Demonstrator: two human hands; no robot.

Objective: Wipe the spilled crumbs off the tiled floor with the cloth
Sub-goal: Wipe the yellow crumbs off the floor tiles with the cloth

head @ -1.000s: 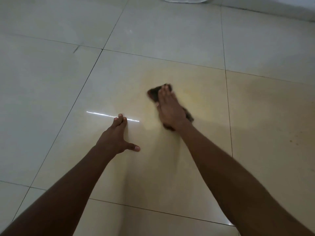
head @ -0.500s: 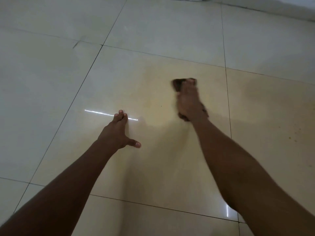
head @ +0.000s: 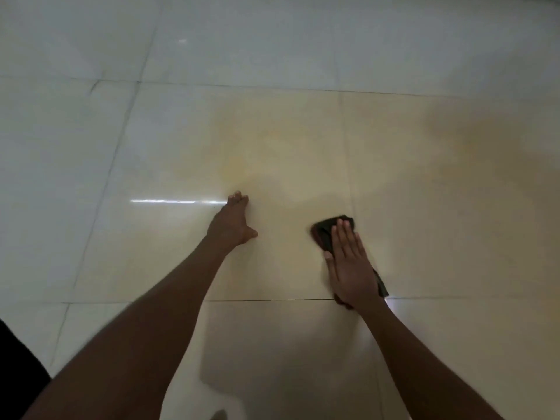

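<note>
The cloth point(head: 325, 234) lies on the tiled floor point(head: 272, 147) under the right hand point(head: 351, 265), whose straight fingers press it flat rather than clench it. It looks soft, light and limp, likely to bunch or slide on the glossy tile, so a flat palm over its middle probably controls it best. The left hand point(head: 231, 222) rests spread on the floor, holding nothing. Most of the cloth is hidden beneath the palm, and no crumbs can be made out in the dim, blurred view.
</note>
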